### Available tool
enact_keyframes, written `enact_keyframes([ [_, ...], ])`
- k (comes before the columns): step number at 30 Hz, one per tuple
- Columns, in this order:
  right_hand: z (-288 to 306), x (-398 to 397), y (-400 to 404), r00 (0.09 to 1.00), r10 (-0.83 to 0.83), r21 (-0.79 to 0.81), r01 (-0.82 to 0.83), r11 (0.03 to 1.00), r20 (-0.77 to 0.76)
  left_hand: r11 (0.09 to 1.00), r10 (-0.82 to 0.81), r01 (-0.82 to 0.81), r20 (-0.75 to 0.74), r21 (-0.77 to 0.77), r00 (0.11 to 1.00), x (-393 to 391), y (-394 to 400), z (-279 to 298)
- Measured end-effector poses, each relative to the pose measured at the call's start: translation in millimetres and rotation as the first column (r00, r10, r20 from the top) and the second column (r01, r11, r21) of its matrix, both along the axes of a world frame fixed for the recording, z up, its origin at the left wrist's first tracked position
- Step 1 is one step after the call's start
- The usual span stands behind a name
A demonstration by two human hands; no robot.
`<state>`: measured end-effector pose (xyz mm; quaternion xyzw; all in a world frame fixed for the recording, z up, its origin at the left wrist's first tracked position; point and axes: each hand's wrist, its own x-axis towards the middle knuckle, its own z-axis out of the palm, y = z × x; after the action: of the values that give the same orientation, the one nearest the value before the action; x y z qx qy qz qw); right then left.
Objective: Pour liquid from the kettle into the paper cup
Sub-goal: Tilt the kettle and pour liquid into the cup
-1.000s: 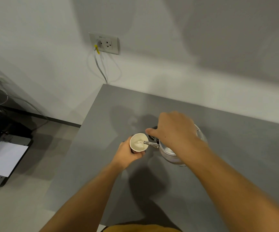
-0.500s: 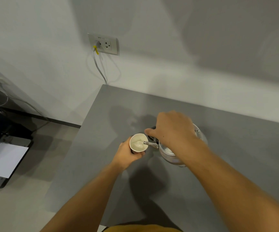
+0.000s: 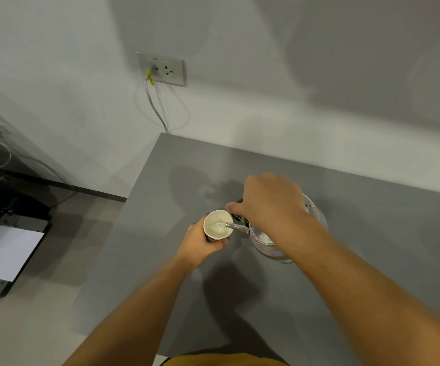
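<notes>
A white paper cup [image 3: 215, 225] stands near the middle of the grey table [image 3: 372, 273], with my left hand [image 3: 200, 241] wrapped round its near side. My right hand [image 3: 269, 204] grips the black handle of a metal kettle [image 3: 271, 241], which is tilted to the left. The kettle's thin spout reaches over the cup's rim, and liquid runs from it into the cup, where pale liquid shows. My right hand and forearm hide much of the kettle's top.
The table's left edge runs just left of the cup, with floor beyond. A wall socket [image 3: 162, 68] with a plugged cable sits on the white wall behind. A printer with white paper [image 3: 5, 252] stands on the floor at far left.
Both hands, cup and kettle keep almost the same place. The kettle stays tilted and the pouring into the cup goes on.
</notes>
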<state>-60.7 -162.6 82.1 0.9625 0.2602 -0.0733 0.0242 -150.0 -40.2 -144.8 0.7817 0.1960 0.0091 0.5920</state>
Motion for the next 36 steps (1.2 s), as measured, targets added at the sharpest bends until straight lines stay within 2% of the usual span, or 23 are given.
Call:
enact_keyframes([
  [36, 9.2, -3.4, 0.9, 1.000, 0.012, -0.037, -0.011, 0.999, 0.018, 1.000, -0.011, 0.011, -0.008, -0.005, 1.000, -0.5, -1.0, 1.9],
])
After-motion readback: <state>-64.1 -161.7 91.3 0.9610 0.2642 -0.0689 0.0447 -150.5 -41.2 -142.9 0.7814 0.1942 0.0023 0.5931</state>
